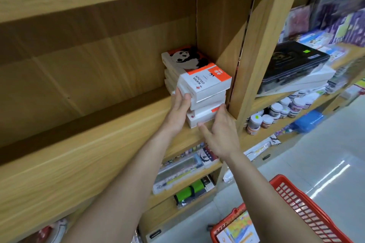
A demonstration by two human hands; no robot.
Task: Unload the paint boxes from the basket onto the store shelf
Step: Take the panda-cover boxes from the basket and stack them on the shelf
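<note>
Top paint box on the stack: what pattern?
Top paint box: white and orange with a panda; head view.

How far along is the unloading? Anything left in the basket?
Done: a stack of boxes sits in the shelf's right corner. In hand: left hand and right hand press against the stack. Left: the basket holds at least one colourful item; most of it is out of frame.

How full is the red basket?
Not empty. A colourful flat pack lies inside the red basket, near its corner; the picture's edge hides the rest.
</note>
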